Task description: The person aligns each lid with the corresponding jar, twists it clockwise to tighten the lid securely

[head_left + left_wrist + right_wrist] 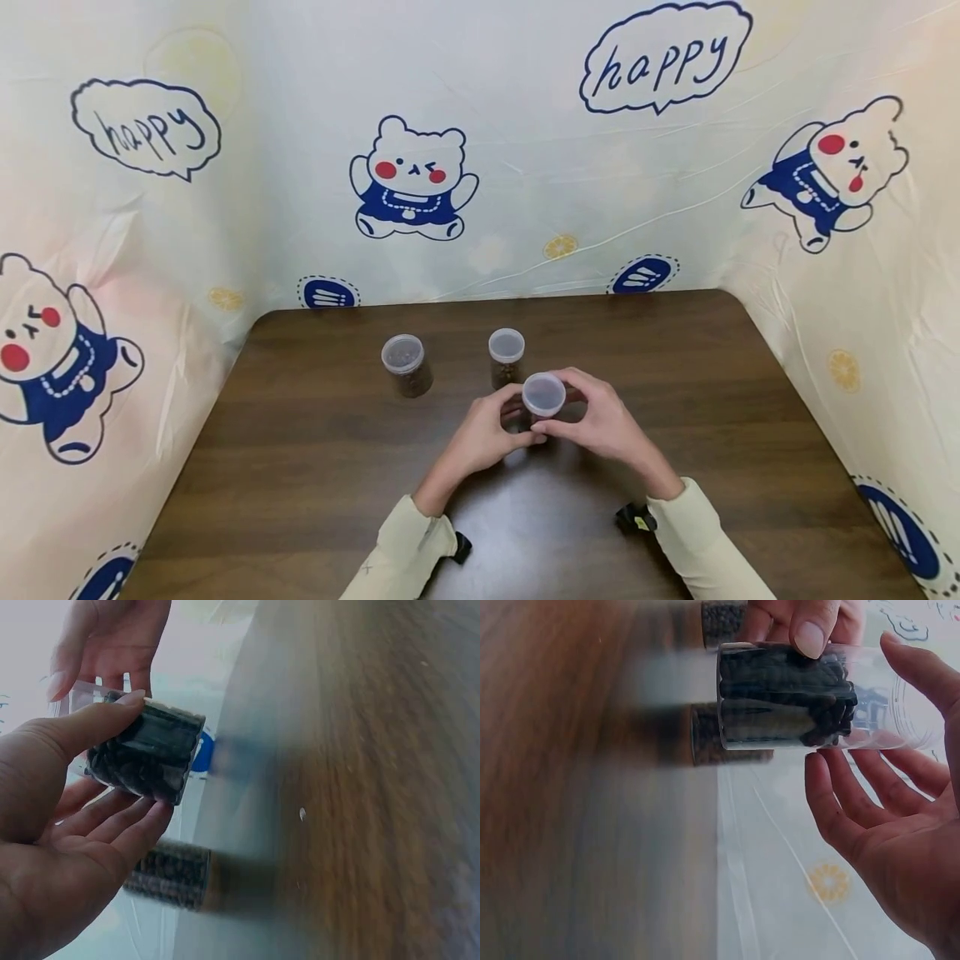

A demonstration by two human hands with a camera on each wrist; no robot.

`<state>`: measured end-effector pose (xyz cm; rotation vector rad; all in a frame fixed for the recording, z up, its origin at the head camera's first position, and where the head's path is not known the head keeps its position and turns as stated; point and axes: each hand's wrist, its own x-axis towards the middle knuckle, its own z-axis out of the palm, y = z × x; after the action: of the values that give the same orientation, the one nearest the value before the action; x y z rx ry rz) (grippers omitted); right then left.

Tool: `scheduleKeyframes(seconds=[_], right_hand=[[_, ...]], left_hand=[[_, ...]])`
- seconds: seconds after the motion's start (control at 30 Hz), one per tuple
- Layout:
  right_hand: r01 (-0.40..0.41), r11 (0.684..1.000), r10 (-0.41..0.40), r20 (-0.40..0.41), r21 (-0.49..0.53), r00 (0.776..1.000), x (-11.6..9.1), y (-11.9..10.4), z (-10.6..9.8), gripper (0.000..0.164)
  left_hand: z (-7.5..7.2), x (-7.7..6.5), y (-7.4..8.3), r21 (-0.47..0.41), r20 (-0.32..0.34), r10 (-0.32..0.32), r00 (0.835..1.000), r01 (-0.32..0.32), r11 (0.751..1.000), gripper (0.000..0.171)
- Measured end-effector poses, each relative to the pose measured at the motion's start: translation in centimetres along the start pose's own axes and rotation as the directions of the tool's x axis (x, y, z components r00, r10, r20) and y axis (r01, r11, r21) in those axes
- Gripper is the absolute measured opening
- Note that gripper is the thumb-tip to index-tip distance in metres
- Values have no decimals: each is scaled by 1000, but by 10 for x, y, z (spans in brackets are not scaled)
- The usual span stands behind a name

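A clear plastic jar (pixel 543 395) with a translucent lid stands upright between both hands, above the near middle of the table. Dark, bean-like pieces fill its lower part, seen closely in the right wrist view, where its base appears off the tabletop. My left hand (pixel 480 433) grips the jar's body, thumb on the near side and fingers curled round the far side. From the other side, my right hand (pixel 609 421) holds the upper part near the lid between thumb and fingers. Just behind stands a similar slim jar (pixel 507 350), partly hidden by the left hand.
A wider lidded jar (pixel 407 365) with dark contents stands farther left on the brown wooden table (pixel 322 467). Printed cloth (pixel 525 183) with bears and lettering hangs around the table's back and sides.
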<state>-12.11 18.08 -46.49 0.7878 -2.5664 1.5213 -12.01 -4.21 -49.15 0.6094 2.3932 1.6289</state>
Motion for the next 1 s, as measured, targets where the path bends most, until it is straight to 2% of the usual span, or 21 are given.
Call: scheduleKeyframes(seconds=[0.2,0.47,0.63,0.83,1.0], right_hand=[[-12,1000,12,-30,-9,999,0,6,-13,60],[-33,999,33,-52,3,998,1,15,-31,58],[-76,997,75,-75,-12,994,1,23,-41,58],[-115,993,113,-96,-26,989,2,35,-51,59],[-154,987,148,-102,-51,984,7,43,-59,60]], left_hand=[[10,13,5,-10,-14,20,1000,-20,1000,60],[22,31,10,27,-10,36,999,-35,999,59],[31,46,9,38,-3,43,999,-43,998,61],[42,64,5,91,-22,54,998,-51,995,60],[51,79,4,131,-29,37,999,-33,991,60]])
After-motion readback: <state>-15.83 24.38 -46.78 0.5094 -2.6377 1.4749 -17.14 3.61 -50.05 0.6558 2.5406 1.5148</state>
